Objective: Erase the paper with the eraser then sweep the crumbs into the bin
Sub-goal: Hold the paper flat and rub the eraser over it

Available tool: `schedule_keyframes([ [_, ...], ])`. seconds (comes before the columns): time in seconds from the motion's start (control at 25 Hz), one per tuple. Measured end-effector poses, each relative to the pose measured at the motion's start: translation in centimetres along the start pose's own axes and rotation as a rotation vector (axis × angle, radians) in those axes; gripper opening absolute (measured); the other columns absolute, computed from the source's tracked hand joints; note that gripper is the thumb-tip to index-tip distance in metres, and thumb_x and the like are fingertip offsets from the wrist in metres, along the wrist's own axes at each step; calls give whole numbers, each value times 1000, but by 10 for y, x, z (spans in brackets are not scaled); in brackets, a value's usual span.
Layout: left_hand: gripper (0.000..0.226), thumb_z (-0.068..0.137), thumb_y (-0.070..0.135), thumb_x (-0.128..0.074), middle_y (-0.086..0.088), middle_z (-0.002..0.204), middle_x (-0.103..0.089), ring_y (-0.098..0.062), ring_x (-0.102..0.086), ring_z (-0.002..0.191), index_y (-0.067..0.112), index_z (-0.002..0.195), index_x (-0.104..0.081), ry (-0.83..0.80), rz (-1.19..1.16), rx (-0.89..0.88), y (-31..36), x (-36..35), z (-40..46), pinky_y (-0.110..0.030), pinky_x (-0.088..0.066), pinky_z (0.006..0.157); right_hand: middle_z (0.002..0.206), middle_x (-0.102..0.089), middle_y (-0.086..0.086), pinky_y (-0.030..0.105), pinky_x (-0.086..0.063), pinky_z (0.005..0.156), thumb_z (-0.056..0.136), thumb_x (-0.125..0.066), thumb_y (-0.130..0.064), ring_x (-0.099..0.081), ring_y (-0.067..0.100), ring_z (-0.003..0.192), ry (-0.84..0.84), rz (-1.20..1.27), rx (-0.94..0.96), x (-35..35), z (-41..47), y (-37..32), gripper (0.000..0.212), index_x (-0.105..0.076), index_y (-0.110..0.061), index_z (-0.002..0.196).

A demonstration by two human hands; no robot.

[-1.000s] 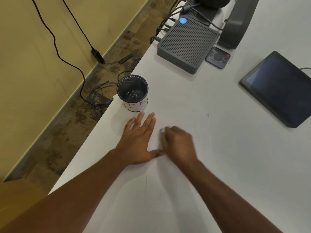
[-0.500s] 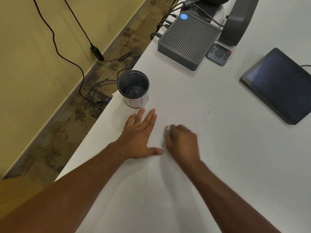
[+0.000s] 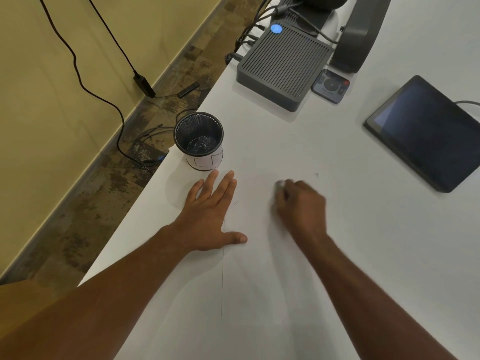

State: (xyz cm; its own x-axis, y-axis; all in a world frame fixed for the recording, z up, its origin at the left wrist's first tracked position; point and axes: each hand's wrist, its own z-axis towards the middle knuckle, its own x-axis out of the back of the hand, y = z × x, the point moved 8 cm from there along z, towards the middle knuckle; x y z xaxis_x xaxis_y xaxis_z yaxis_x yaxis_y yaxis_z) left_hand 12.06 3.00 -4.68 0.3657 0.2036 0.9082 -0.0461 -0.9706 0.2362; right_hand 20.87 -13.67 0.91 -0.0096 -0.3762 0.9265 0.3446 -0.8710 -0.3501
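Two hands — left hand (image 3: 207, 216) flat, right hand (image 3: 301, 206) gripping one eraser (image 3: 281, 183); one bin (image 3: 199, 140).

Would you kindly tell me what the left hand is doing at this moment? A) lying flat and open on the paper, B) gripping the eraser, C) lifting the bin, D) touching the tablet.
A: the left hand lies palm-down with fingers spread on the paper, just short of the bin.

Beyond the left hand's fingertips (image 3: 214, 175), a black mesh bin (image 3: 199, 140) with white-banded base; white paper (image 3: 259, 268) beneath them.
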Motion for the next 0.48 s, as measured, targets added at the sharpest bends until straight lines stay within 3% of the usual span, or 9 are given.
schedule_keyframes([
  [0.08,122,73,95,-27,2,163,28,-26,30,148,17,157,14,6,-1,-3,0,1,0,-49,8,122,57,-53,7,27,-29,48,86,-62,-14,-53,30,50,-21,-11,-17,1,1,-6,23,-56,-11,63],
  [0.2,122,73,95,-27,2,163,30,-25,31,147,18,156,16,-2,23,15,0,1,-1,-56,10,120,58,-52,7,24,-25,49,82,-66,-12,-51,30,48,-105,9,210,-14,-22,-37,20,-56,-10,65],
  [0.36,123,72,96,-25,2,162,32,-25,34,146,18,155,19,-19,40,24,0,1,0,-59,12,118,55,-52,7,25,-24,49,84,-64,-13,-52,31,48,-7,-32,-11,2,9,-3,25,-54,-11,61],
  [0.48,122,72,96,-24,2,162,32,-25,35,146,18,155,19,-13,46,24,0,1,0,-59,12,118,57,-54,7,23,-23,51,82,-67,-11,-51,29,48,-93,-23,186,-16,-14,-35,20,-57,-10,65],
])
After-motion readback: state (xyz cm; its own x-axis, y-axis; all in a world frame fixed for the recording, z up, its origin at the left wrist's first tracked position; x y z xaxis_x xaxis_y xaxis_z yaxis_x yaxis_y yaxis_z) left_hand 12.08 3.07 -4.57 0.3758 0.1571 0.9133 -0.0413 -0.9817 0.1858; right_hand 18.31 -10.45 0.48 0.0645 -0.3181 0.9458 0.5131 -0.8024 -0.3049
